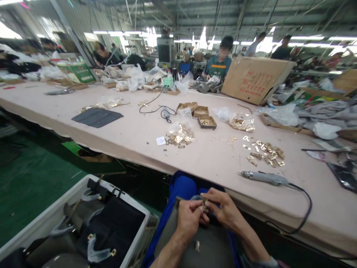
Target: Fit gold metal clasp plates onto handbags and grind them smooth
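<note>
My left hand (191, 216) and my right hand (220, 204) meet over my lap, fingers pinched together. Between them is a small gold-coloured metal fitting (205, 204), partly covered by the fingertips; both hands grip it. Under the hands a dark grey-brown bag piece (214, 242) lies across my blue-clad legs. Another small shiny metal piece (197, 245) rests on that bag piece, below the hands. Beyond my right hand, on the table, lies a grey electric screwdriver (264, 178) with a black cord.
Piles of gold metal fittings (181, 136) and loose metal frames (267, 152) lie on the table (134, 141). Small cardboard boxes (207, 122) stand behind. At left, a white crate (86, 182) holds dark bags with wrapped handles. A co-worker (219, 63) sits across the table beside a large carton (256, 80).
</note>
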Available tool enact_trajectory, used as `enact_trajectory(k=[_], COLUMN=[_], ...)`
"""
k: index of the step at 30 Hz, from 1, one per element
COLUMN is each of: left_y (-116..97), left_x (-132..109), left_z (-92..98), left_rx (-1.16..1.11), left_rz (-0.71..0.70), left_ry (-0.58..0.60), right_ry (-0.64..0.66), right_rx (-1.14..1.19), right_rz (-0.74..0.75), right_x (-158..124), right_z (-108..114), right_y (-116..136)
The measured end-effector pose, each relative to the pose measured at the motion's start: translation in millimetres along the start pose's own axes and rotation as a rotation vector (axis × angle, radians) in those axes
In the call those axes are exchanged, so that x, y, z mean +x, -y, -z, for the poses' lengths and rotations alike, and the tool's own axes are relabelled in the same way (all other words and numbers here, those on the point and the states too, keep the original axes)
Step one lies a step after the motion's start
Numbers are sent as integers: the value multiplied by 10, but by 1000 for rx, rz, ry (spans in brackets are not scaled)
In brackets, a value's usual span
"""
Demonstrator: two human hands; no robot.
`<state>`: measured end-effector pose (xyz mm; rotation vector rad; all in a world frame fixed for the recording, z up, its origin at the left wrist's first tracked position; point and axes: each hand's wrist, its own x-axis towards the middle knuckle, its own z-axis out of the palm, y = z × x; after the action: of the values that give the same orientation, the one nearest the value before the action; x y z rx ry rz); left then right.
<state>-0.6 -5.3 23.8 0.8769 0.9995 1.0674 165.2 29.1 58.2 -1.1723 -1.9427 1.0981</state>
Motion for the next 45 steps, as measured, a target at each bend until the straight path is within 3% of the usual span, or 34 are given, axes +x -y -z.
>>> enact_trajectory(k=[4,9,12,17,20,22,25,28,31,34,39,42,45], left_y=[74,166,177,132,115,107,93,73,58,54,57,53,50], left_x=[14,34,36,31,28,24,18,13,12,11,-8,-25,-31], left_z=[-16,6,24,17,-5,-11,-7,-6,-19,-30,-16,4,24], left_rx=[68,46,76,83,73,81,91,86,75,75,65,52,43], left_rz=[-39,-25,-26,-41,-30,-23,-17,-10,-7,-13,-29,-32,-36], left_ry=[-42,-25,-49,-109,-108,-102,-94,-92,-92,-88,-95,-94,-79], right_ry=[-127,-242,-293,-262,-379,-535,-849,-1115,-1199,-1271,-1444,-1487,-1478], right_rx=[-134,-184,-32,453,439,253,-94,-380,-479,-406,-122,122,422], right_rz=[42,-3,-127,-432,-500,-454,-466,-726,-968,-1054,-1110,-997,-746], right_x=[-76,-62,-20,74,92,67,-11,-64,-9,139,289,250,205], right_z=[-195,-249,-246,-315,-289,-148,277,820,1247,1455,1570,1615,1623], right_y=[-3,59,75,-51,-160,-229,-347,-472,-580,-665,-775,-823,-839])
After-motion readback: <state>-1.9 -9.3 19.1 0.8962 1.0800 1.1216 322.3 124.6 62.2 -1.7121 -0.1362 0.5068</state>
